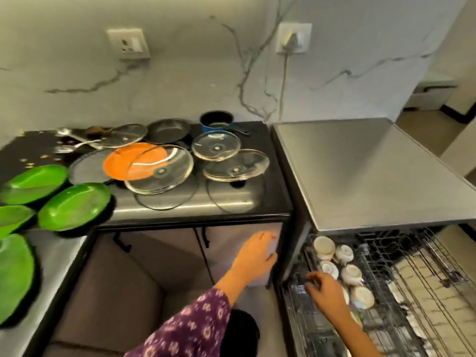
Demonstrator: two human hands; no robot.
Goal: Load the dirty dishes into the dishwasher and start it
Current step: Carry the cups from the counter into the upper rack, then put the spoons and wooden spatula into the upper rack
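dishwasher: steel-topped freestanding dishwasher (360, 176) R of the black counter (273, 191), door open, black wire rack (381, 313) pulled out.
loaded so far: approx. five white ceramic cups (351, 273), mouth-down, in a cluster at rack's near-left; rest of the rack looks mostly bare. Something pale lower down through the wires, too blurry to ID.
R hand: right hand (325, 289) down in the rack just beside the cups, fingers curled; can't tell if it pinches a wire, a cup or nothing.
L hand: left hand (257, 256) out in front of the cabinet below counter edge, fingers spread/relaxed, holds nothing.
still on counter: four glossy green oval plates (74, 206) at far L, round orange plate (123, 163) partly under a steel-rimmed glass lid (159, 171), 3 more glass lids, dark flat round pan (87, 166), black frying pan (167, 130), blue saucepan w/ black inside (216, 122), some steel utensils at the back (blurred).
progress: early, by my read. Cups in; plates, lids, pans, utensils all left to load.
left after that: push rack in, shut door, start cycle. Controls not visible.
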